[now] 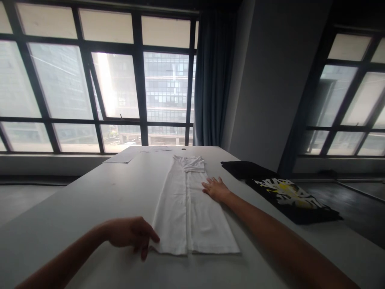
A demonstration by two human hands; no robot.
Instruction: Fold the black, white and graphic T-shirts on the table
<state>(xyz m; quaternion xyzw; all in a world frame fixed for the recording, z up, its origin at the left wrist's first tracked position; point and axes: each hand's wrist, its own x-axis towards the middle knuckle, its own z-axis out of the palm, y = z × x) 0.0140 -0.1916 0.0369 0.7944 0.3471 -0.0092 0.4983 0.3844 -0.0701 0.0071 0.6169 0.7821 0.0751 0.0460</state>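
A white shirt (pixel 173 208), folded lengthwise into a long panel, lies flat on the white table (pixel 120 192). A lengthwise line runs down its middle, and a bunched, folded-over part sits at its far end. At the near left corner of the hem, my left hand (pixel 130 233) touches the cloth with one fingertip. Another finger points down beside the edge, apart from the first. My right hand (pixel 215 188) rests palm down on the shirt's right side toward the far end, fingers spread.
A black folded garment (pixel 270 188) with a white and yellow print lies along the table's right side. White sheets (pixel 120 155) lie at the far left corner. Beyond the table are windows (pixel 167 88), a blue curtain (pixel 212 80) and a pillar (pixel 267 80).
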